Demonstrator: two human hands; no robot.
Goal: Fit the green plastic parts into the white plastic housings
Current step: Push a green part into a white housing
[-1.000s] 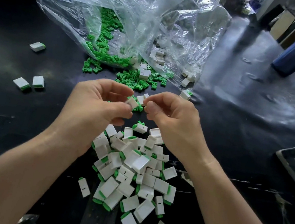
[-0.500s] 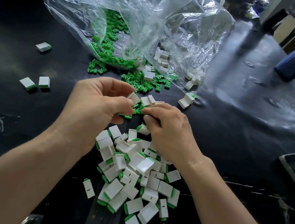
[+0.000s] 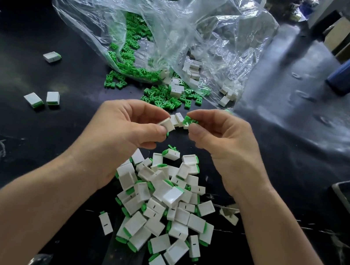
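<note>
White housing point(image 3: 168, 123), small, stiff and likely light, pinched at its sides in left hand point(image 3: 123, 128) over mid-worktop point(image 3: 26, 154); right hand point(image 3: 221, 138) fingertips closed on green part point(image 3: 188, 119), just beside, best gripped by its edges.

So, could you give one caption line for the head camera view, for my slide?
Left hand holds a white housing, right hand a green part, above a pile of assembled pieces.
</note>
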